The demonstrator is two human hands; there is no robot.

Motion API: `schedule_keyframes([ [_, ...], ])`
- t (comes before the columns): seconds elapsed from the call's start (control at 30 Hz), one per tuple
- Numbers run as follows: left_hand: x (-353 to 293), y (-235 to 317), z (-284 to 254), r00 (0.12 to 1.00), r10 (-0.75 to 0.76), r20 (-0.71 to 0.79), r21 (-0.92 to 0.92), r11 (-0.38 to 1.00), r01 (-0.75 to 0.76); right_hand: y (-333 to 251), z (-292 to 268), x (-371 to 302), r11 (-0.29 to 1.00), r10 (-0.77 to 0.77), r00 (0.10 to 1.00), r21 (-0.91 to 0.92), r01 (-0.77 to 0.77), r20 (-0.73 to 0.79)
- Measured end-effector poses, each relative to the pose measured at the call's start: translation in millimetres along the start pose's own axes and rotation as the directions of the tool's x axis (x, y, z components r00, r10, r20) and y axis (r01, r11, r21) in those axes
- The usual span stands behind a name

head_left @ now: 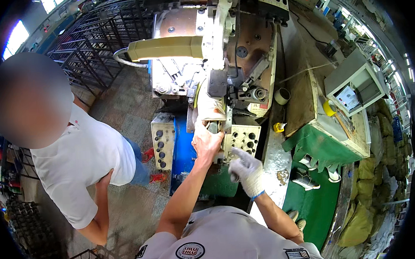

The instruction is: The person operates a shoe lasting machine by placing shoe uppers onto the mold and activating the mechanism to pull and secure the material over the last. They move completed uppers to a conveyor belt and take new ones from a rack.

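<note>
A pale cream shoe upper (210,107) sits under the head of a machine (218,82), with a yellow-green edge along its left side. My bare left hand (206,141) is closed round its near end, where a dark rounded piece (212,127) shows between thumb and fingers. My right hand (246,172) wears a white knitted glove and holds nothing. Its index finger stretches toward the cream control panel (243,139) with black knobs, while the other fingers bend; whether it touches a knob I cannot tell.
A person in a white shirt (86,158) stands close on the left. A second knob panel (164,145) and a blue panel (183,153) flank my left arm. On the right are a bench with green cloth (324,145), an open cabinet (356,83) and shoes (306,180) on a green surface.
</note>
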State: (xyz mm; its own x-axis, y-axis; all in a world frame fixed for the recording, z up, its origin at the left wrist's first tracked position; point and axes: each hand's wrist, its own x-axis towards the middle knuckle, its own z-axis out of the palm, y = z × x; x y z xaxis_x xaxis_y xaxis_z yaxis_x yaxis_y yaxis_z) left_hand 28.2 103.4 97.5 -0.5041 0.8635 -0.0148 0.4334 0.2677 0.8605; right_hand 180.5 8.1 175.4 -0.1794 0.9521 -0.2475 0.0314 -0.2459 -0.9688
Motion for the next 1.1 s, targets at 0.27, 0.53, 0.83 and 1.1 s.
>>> schedule_keyframes([
  [0.27, -21.4, -0.5, -43.0, 0.910, -0.153, 0.384, -0.634, 0.673, 0.381, 51.5, -49.2, 25.3, 0.881, 0.096, 0.982, 0.473, -0.008, -0.163],
  [0.53, -146.6, -9.8, -23.9, 0.414, 0.314, 0.854, -0.352, -0.238, 0.905, 29.9, -47.3, 28.8, 0.300, -0.211, 0.972, 0.953, -0.039, 0.106],
  [0.83, -125.9, 1.2, 45.5, 0.786, 0.254, 0.564, -0.465, 0.884, 0.048, 81.0, -157.7, -35.3, 0.445, 0.016, 0.989, 0.887, 0.126, -0.148],
  [1.1, -177.5, 23.1, 165.5, 0.336, 0.065, 0.940, -0.097, 0.992, 0.079, 203.9, -279.2, -91.1, 0.810, 0.117, 0.912, 0.569, 0.141, -0.393],
])
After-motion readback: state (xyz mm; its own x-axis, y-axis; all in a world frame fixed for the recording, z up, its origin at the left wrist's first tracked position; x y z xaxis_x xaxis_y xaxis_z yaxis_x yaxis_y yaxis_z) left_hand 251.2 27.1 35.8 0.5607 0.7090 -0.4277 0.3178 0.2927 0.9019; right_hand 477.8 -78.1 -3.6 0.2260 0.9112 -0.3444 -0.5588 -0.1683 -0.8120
